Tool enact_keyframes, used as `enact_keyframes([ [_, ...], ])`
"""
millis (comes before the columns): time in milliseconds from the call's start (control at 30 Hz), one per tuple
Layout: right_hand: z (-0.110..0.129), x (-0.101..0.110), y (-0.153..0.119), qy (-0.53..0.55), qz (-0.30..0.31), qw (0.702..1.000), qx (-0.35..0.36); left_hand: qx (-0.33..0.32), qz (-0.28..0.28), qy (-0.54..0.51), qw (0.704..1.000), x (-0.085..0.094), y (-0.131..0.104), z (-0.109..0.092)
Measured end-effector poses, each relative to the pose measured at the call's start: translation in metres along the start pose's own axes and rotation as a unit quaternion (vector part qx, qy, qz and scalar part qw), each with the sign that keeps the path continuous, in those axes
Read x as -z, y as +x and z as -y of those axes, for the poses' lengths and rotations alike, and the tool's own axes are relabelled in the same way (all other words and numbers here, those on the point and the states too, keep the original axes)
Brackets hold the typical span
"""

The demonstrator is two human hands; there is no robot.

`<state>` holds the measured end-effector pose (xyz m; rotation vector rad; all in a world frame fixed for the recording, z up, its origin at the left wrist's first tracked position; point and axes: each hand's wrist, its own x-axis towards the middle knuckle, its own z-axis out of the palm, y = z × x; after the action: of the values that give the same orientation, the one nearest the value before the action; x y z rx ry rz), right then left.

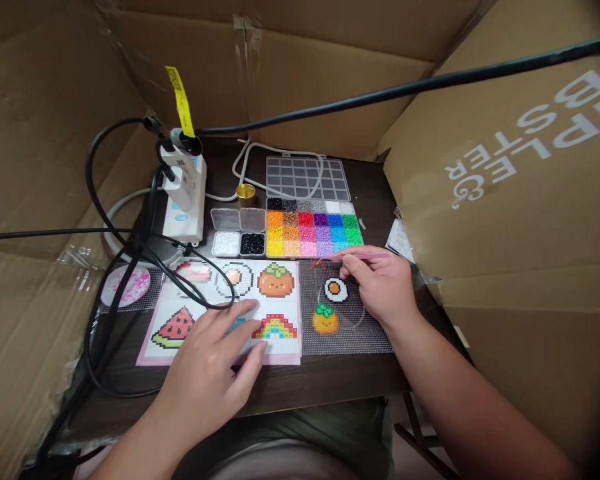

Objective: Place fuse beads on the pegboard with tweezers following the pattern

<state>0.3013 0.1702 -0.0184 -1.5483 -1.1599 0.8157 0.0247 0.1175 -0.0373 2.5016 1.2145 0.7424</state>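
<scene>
My left hand [211,360] lies with fingers spread on a pattern sheet [245,307] of pixel pictures, among them a watermelon slice, a persimmon and a rainbow. It covers part of the lower row. Pinched in my right hand [380,283] are slim pink tweezers [363,256], pointing left above the top edge of a clear pegboard [347,340]. Near their tips is a small group of red beads [319,264]. Also on the pegboard are a fried-egg bead figure [335,290] and an orange persimmon bead figure [325,321]. Whether the tips grip a bead is too small to tell.
Behind the sheet stand a bead box [313,230] sorted by colour and small cases of white beads [227,244] and black beads [253,244]. A power strip [185,200] with tangled black cables [145,250] stands at left. Cardboard walls [300,67] surround the table.
</scene>
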Motion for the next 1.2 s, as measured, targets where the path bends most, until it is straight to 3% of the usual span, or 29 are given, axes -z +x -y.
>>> enact_keyframes([
  [900,-0.004,0.001,0.0,0.014,0.008,1.0,-0.005,0.001,-0.003,-0.004,1.0,0.0,-0.001,0.0],
  [1067,-0.009,0.005,0.002,0.041,0.003,0.999,0.019,0.008,-0.008,-0.001,1.0,-0.001,-0.001,0.0],
  [1200,0.01,0.009,0.015,0.03,-0.016,0.997,0.064,0.009,-0.016,-0.002,1.0,-0.001,-0.001,-0.001],
])
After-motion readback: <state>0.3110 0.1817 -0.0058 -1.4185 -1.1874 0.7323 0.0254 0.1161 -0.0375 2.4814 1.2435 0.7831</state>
